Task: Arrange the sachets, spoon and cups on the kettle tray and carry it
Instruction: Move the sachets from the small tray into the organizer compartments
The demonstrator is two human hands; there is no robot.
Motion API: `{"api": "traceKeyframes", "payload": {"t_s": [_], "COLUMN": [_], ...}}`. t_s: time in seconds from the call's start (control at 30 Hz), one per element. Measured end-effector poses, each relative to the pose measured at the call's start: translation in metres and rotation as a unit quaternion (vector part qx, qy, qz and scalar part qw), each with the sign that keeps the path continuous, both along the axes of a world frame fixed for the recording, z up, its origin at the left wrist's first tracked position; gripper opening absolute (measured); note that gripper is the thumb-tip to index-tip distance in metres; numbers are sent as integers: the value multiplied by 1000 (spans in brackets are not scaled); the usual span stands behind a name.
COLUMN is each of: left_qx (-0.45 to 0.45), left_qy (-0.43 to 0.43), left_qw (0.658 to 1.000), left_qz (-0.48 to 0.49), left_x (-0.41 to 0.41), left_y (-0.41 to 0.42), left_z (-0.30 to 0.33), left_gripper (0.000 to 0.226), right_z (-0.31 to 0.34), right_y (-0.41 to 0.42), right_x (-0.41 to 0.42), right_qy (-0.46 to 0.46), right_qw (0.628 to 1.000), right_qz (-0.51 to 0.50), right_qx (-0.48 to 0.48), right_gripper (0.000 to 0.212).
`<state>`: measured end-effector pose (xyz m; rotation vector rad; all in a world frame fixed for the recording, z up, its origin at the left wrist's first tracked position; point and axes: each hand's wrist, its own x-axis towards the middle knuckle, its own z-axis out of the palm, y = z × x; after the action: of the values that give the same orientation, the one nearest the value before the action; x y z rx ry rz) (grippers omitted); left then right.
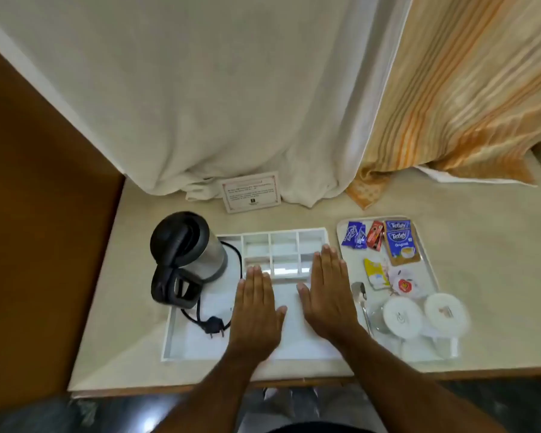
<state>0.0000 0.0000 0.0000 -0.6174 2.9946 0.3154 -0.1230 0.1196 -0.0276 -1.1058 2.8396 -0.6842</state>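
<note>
Both hands lie flat and empty over the kettle tray (181,345). The sachets (397,245), spoon (363,303) and cups (402,317) all sit on a second tray just beyond the right hand (327,295); the left hand (256,314) is farther away. The spoon's handle points toward the person.

Both hands are flat, palms down, over the white kettle tray (181,339): left hand (256,310) and right hand (328,292) side by side, holding nothing. Kettle (185,254) sits on the tray's left. Sachets (397,245), spoon (361,298) and lidded cups (403,317) are on a separate tray (431,276) just to the right.
</note>
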Motion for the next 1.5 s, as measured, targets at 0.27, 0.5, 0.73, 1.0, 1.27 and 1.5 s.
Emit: {"api": "traceKeyframes", "payload": {"t_s": [0.27,0.5,0.73,1.0,1.27,1.5], "left_qx": [6,36,28,37,53,43], "left_qy": [-91,-90,-152,-126,-85,-71], "left_qw": [996,995,988,991,995,997], "left_qz": [20,18,14,-8,-5,5], "left_x": [23,27,26,21,22,29], "left_y": [11,9,16,12,9,5], "left_z": [-27,-34,-32,-37,-42,-45], "left_gripper": [80,78,73,76,73,70], "right_z": [-17,10,48,54,71,56], "right_y": [7,-2,-18,-21,-34,-28], "right_x": [16,4,-104,-149,-150,-165], "right_qy": [-23,-47,-159,-270,-299,-247], "right_qw": [997,993,919,903,894,923], "right_qz": [12,-91,-361,-331,-306,-251], "right_qx": [79,-52,22,42,-134,156], "right_gripper": [78,69,35,32,14,18]}}
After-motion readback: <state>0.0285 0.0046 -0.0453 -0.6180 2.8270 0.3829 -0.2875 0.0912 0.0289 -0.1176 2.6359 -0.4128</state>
